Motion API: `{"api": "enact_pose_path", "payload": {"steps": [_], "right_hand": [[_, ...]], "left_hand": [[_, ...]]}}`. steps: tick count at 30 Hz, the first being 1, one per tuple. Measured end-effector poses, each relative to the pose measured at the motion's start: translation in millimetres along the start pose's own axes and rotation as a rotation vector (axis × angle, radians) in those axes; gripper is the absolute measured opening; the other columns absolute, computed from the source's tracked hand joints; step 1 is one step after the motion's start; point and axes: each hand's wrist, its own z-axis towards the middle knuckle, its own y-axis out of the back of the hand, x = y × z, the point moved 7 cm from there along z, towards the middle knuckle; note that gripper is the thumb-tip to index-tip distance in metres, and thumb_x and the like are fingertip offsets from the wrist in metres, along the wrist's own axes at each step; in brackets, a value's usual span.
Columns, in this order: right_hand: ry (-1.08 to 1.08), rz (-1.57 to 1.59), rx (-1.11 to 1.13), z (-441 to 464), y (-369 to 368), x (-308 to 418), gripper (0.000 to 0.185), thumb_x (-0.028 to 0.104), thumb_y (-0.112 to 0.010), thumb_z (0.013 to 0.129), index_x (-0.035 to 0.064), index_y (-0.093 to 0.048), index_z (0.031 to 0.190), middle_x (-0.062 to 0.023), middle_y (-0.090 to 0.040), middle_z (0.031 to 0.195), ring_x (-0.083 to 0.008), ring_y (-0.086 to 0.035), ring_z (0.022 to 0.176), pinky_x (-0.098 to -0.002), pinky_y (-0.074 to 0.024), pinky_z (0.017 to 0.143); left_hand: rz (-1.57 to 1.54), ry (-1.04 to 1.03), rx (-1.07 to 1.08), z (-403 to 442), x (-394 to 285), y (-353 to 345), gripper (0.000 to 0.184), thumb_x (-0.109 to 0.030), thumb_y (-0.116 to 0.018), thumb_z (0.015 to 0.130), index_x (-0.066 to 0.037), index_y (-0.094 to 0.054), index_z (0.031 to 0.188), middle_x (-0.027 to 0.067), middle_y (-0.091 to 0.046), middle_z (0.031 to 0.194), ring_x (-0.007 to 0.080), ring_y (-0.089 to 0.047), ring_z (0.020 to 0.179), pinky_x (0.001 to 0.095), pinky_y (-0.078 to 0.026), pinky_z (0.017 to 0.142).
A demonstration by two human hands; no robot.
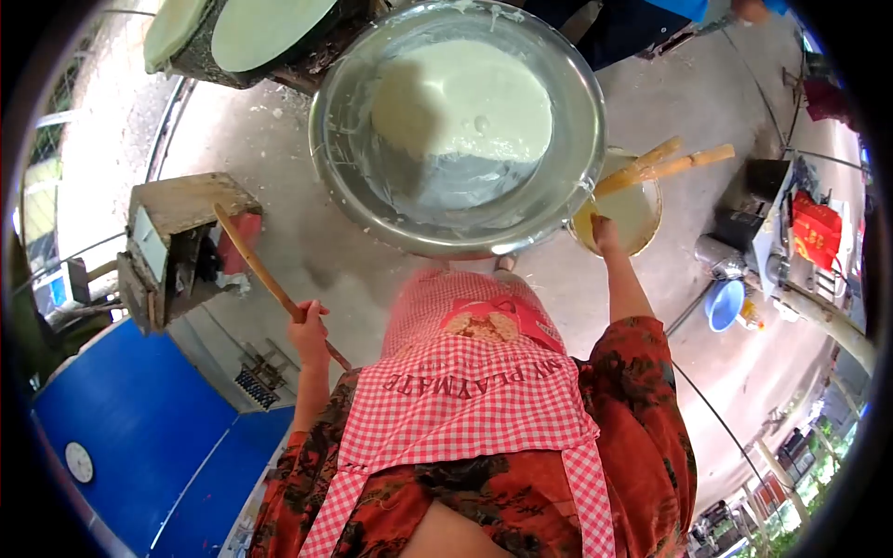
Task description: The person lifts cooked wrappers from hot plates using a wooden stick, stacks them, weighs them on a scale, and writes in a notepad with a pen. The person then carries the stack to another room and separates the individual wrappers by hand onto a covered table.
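Observation:
My left hand [312, 327] is closed round a long, slim wooden stick [249, 256] at my left side, its far end pointing up and away. My right hand [606, 234] reaches to the near rim of a round bucket [642, 244] of pale liquid. Its fingers are bent by something yellow [585, 223]; what they grip is too small to make out. Thick bamboo-coloured sticks [688, 163] lean in the bucket. Ahead stands a large metal basin [344, 177] with thick white batter-like stuff [507, 93] in it and smears along its wall.
Round pale-topped surfaces [270, 33] stand beyond the basin at the left. A worn box-like stand [191, 200] is at my left. Toward the right are a blue basin [725, 305] and a red bag [817, 228]. Another person's dark trousers [628, 33] show beyond the basin.

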Motion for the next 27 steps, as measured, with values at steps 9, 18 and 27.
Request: {"api": "enact_pose_path", "payload": {"steps": [9, 18, 27], "right_hand": [[0.074, 0.160, -0.057, -18.5, 63.2, 2.6, 0.007, 0.009, -0.063, 0.074, 0.0057, -0.068, 0.077, -0.0153, -0.067, 0.077, -0.0330, -0.065, 0.070, -0.0423, -0.0515, 0.065], [0.264, 0.072, -0.319, -72.9, 142.8, 46.3, 0.036, 0.007, -0.060, 0.073, 0.0136, -0.062, 0.109, -0.0128, -0.055, 0.123, -0.0312, -0.051, 0.111, -0.0433, -0.0445, 0.087], [0.302, -0.306, -0.175, -137.5, 113.4, 35.3, 0.048, 0.003, -0.050, 0.077, 0.0054, -0.051, 0.125, -0.0101, -0.046, 0.136, -0.0264, -0.039, 0.129, -0.0566, -0.0279, 0.102]], "left_hand": [[0.079, 0.010, -0.062, -98.7, 32.3, -26.0, 0.008, -0.010, -0.060, 0.086, -0.004, -0.055, 0.089, 0.0055, -0.060, 0.069, 0.0057, -0.040, 0.043, 0.0211, -0.031, 0.039], [0.133, -0.074, -0.006, -123.3, 19.3, -41.8, 0.006, -0.009, -0.059, 0.086, -0.004, -0.056, 0.085, 0.0044, -0.060, 0.070, 0.0058, -0.040, 0.044, 0.0212, -0.032, 0.040], [0.013, -0.071, 0.107, -126.2, 38.1, -57.8, 0.007, -0.010, -0.058, 0.087, -0.004, -0.056, 0.086, 0.0048, -0.060, 0.069, 0.0059, -0.039, 0.044, 0.0215, -0.031, 0.039]]}}
